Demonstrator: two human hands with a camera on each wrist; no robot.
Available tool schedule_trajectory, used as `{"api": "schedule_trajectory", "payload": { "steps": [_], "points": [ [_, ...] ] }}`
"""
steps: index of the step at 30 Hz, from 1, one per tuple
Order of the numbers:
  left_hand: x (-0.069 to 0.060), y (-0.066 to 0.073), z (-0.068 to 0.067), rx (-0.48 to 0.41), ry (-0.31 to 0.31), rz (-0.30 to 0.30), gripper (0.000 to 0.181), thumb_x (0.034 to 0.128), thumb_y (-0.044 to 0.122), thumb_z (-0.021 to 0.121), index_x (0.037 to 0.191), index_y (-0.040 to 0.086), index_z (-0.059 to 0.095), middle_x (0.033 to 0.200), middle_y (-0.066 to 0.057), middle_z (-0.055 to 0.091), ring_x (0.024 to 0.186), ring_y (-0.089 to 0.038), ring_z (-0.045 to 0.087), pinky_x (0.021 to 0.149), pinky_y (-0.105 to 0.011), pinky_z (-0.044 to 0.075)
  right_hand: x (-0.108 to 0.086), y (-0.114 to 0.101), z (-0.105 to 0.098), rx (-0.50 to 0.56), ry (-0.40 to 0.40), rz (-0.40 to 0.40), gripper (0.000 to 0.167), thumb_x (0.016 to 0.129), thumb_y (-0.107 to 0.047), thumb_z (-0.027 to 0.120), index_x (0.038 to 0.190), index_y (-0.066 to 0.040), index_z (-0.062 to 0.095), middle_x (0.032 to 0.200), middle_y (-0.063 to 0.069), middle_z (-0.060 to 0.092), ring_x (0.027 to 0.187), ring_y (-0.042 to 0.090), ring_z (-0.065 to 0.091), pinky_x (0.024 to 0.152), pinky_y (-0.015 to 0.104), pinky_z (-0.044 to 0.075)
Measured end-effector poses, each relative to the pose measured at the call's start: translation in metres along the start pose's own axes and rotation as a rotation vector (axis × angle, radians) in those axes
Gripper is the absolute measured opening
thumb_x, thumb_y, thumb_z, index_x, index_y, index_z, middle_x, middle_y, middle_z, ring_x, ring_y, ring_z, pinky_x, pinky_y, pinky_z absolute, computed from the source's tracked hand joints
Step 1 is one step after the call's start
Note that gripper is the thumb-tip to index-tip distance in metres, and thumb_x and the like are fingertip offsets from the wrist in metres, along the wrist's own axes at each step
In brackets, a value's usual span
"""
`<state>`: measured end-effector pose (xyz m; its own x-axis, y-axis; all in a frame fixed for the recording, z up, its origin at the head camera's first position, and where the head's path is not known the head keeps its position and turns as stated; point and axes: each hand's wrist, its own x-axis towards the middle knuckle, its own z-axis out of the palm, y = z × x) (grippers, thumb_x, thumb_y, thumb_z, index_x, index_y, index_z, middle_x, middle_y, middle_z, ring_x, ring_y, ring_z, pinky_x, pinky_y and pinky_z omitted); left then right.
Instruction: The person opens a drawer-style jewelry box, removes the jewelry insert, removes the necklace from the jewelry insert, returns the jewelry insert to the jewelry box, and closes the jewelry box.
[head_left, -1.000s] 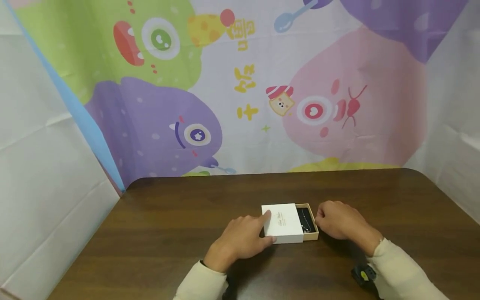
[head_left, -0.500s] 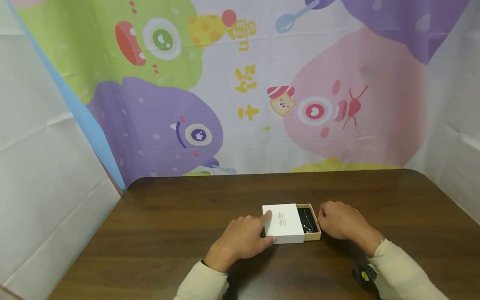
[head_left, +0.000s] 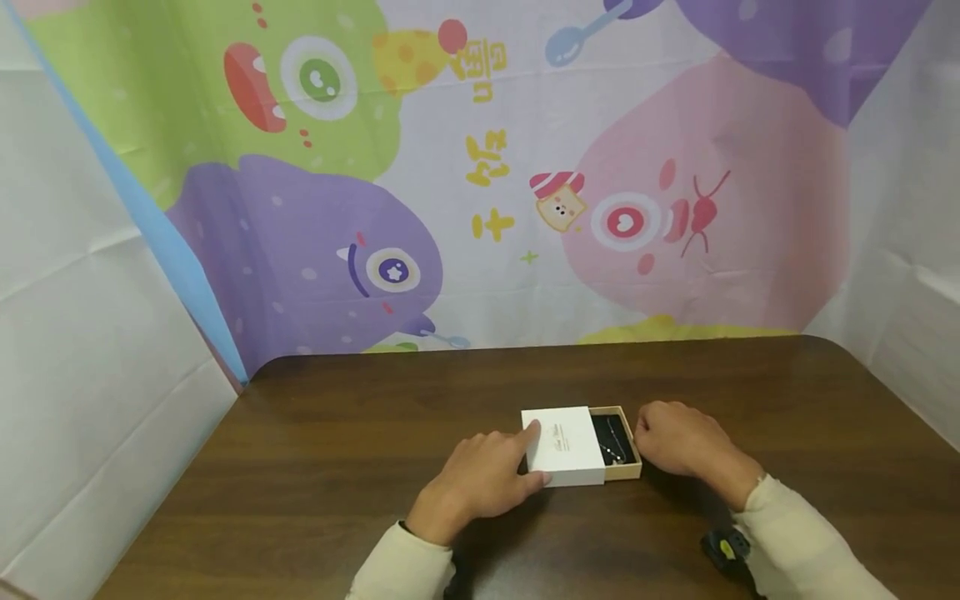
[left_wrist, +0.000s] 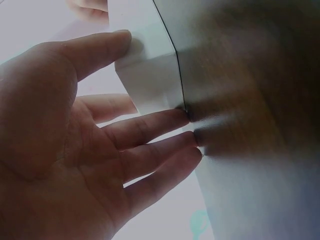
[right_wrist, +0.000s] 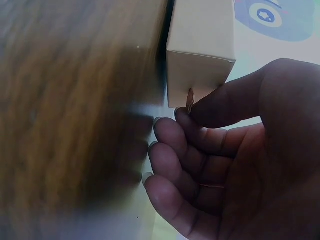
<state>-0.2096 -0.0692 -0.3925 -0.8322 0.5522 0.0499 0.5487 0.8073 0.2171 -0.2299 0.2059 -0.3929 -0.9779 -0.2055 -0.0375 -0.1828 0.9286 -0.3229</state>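
A white cardboard sleeve (head_left: 562, 454) with gold lettering lies on the table, and a tan drawer (head_left: 624, 472) sticks out of its right end. Inside the drawer, a thin silver chain (head_left: 615, 446) with small shiny bits rests on a black pad (head_left: 606, 422). My left hand (head_left: 483, 475) holds the sleeve's left part, thumb against the near side and index finger over the top. On the right, my right hand (head_left: 686, 442) pinches a small pull tab (right_wrist: 190, 100) on the drawer's end between thumb and index finger. Its other fingers are curled.
The dark brown wooden table (head_left: 337, 433) runs back to a printed cartoon curtain (head_left: 510, 292). White cloth walls (head_left: 97, 317) stand at both sides. A black wrist device (head_left: 726, 548) hangs below the right sleeve cuff.
The drawer has slid slightly further out to the right, with my right hand on its tab. My left hand and the white sleeve stay nearly in place.
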Motion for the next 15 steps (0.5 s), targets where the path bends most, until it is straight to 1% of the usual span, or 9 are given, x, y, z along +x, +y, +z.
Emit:
{"api": "schedule_trajectory", "payload": {
  "steps": [9,15],
  "points": [
    [0.0014,-0.001,-0.0007,0.002,0.003,-0.002,0.066,0.0927,0.047,0.067,0.148,0.014,0.051,0.108,-0.005,0.072,0.082,-0.016,0.065,0.069,-0.036,0.05,0.0001,0.0002,-0.0042,0.006,-0.013,0.013,0.016,0.087,-0.01,0.05,0.073,-0.014,0.057,0.069,0.001,0.05,0.063,0.019,0.046,0.057,0.037,0.036],
    [-0.0005,-0.0006,0.0005,-0.001,0.007,0.005,0.065,0.0928,0.046,0.068,0.147,0.014,0.052,0.107,-0.006,0.072,0.081,-0.016,0.064,0.068,-0.036,0.049,-0.0007,0.0003,-0.0024,0.004,-0.018,0.006,0.016,0.088,-0.011,0.051,0.074,-0.014,0.058,0.07,0.001,0.05,0.064,0.019,0.046,0.058,0.038,0.036]
  ]
}}
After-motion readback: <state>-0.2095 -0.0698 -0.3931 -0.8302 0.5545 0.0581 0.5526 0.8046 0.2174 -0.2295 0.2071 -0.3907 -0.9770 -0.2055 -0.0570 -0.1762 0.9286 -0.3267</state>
